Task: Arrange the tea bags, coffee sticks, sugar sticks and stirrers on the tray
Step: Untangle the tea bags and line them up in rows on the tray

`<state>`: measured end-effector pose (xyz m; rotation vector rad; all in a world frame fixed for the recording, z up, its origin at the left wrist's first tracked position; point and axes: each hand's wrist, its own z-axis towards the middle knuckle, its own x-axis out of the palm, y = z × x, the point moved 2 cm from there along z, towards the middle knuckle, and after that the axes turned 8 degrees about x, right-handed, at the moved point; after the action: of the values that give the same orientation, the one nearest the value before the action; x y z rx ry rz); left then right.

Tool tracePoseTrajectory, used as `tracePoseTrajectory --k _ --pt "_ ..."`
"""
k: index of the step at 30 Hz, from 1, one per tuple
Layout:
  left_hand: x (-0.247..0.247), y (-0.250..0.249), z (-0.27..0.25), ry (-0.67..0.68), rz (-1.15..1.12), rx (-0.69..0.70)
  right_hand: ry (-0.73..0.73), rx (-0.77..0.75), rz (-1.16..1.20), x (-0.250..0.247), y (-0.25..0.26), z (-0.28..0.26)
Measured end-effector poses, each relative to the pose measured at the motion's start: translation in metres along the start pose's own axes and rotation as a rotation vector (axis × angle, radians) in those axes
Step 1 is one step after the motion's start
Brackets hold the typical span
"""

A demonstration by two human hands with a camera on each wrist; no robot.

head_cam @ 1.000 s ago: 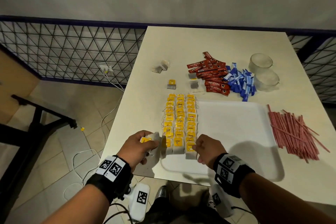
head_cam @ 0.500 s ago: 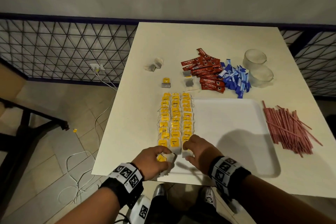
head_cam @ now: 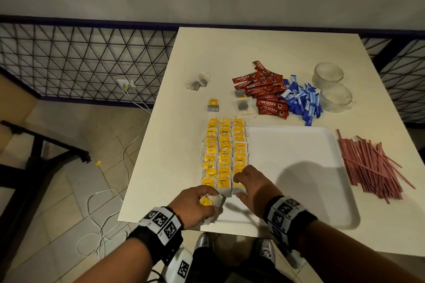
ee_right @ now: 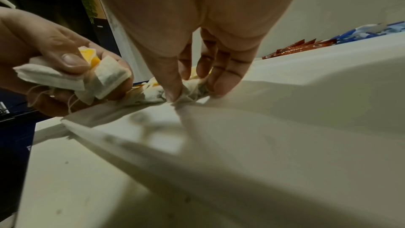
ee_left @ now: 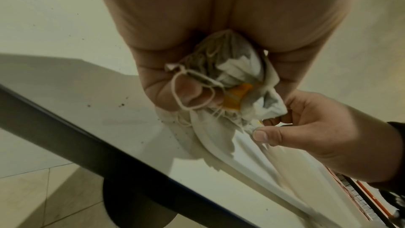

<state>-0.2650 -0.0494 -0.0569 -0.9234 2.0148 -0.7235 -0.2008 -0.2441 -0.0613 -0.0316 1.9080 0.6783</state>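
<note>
Head view: the left hand point(head_cam: 195, 205) clutches a small bundle of tea bags point(head_cam: 212, 202) at the near edge of the table point(head_cam: 230, 53), fingers curled round it. Just beside it the right hand point(head_cam: 251, 187) pinches the nearest bag of the right-hand row of tea bags point(head_cam: 224, 154) laid down the left side of the tray point(head_cam: 299, 167). Well beyond the fingers, still off the tray, lie the coffee sticks point(head_cam: 264, 89), sugar sticks point(head_cam: 303, 101) and, to the right, the stirrers point(head_cam: 368, 163).

Left wrist view: the bundle point(ee_left: 230, 79) is crumpled in the palm, strings looped over a finger. A snagged string could drag out extra bags when one is drawn.

Right wrist view: thumb and fingers point(ee_right: 221, 75) close on one bag point(ee_right: 188, 93) resting on the tray floor. A careless tug here would likely shunt the neighbouring bags and spoil the row.

How many bags the left hand holds cannot be told. The right hand covers the near end of that row in the head view, and both wrist views are blurred at the edges.
</note>
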Motion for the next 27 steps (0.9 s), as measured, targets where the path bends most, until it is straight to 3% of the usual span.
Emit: tracePoseTrajectory --k 4,13,27 --pt "0.0 0.0 0.0 0.0 0.008 0.001 -0.011 -0.004 -0.003 0.0 0.0 0.001" --pt "0.0 -0.001 0.0 -0.005 -0.026 0.02 -0.182 -0.12 0.013 0.001 -0.005 0.002" --pt "-0.012 -0.002 -0.004 -0.067 -0.148 0.04 -0.175 -0.122 -0.071 0.002 -0.012 0.001"
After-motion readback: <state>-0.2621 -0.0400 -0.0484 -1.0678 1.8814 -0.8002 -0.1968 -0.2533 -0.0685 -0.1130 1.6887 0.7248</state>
